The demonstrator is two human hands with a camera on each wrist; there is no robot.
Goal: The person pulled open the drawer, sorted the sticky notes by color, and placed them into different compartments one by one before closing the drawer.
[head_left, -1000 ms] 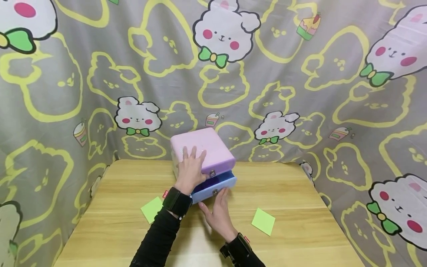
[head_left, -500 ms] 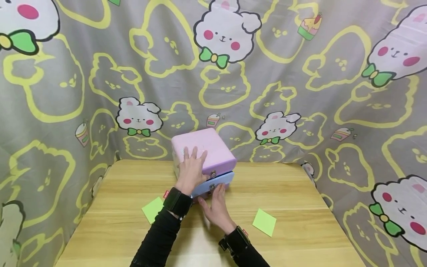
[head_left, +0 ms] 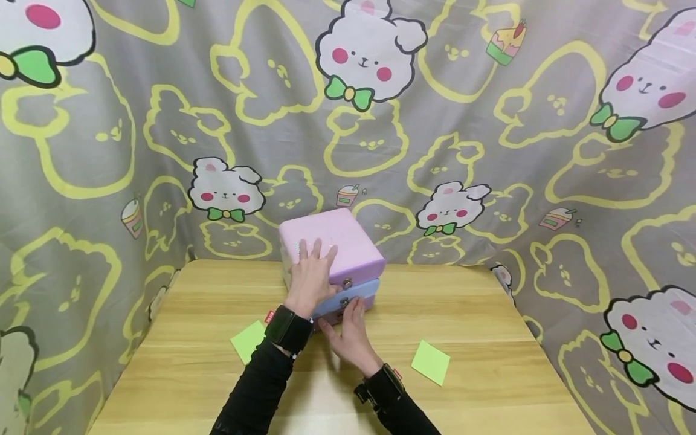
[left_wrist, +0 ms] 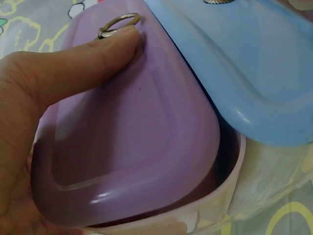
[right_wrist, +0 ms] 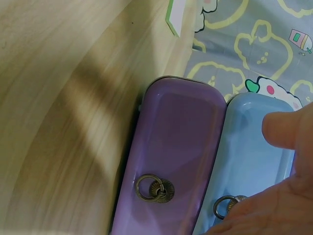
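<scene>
A small chest of drawers (head_left: 334, 241) with a pink top stands on the table, its ring-pull drawers purple, blue and purple from top to bottom. My left hand (head_left: 311, 281) rests on the top with fingers spread. Its thumb lies against the upper purple drawer (left_wrist: 127, 117), by the ring pull (left_wrist: 124, 20). A narrow dark gap shows along that drawer's edge. My right hand (head_left: 353, 341) touches the front of the blue drawer (head_left: 367, 292) with extended fingers near its ring, thumb lower down. Below the blue drawer is the lower purple drawer (right_wrist: 186, 127).
A green square of paper (head_left: 431, 362) lies on the wooden table (head_left: 467, 314) to the right. Another green square (head_left: 249, 340) lies at left, partly behind my left wrist. Patterned grey fabric (head_left: 375, 139) hangs behind and at both sides.
The blue drawer stood out with its inside showing; it has slid back into the chest under my right hand's push. My left hand has stayed on the top.
</scene>
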